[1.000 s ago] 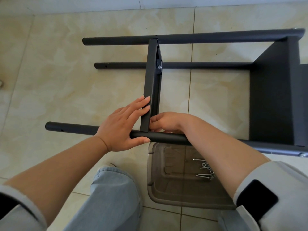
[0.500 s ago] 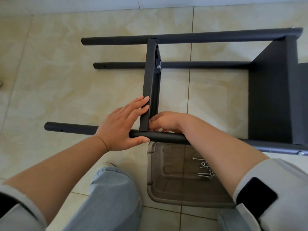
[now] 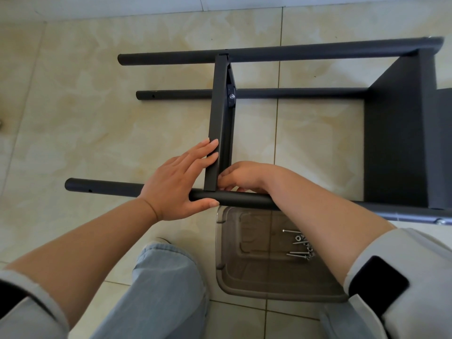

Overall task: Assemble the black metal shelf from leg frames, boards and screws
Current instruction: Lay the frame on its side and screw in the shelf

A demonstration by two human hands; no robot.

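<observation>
I note a floor of glossy beige marble-patterned ceramic tiles (image 3: 93,123) filling most of the view, split by thin grey grout lines. Along the top edge I see a pale white band (image 3: 220,6) where the floor ends; wall or skirting, I cannot tell which. A translucent smoky-brown plastic tray with rounded corners (image 3: 244,285) lies flat on the tiles, low and right of centre. At bottom centre I log a bent knee in light blue denim trousers (image 3: 166,289). Just past it, the light-coloured tip of a shoe (image 3: 162,240) shows. A small grey object (image 3: 1,126) sits at the far left edge, cropped and not identifiable.
</observation>
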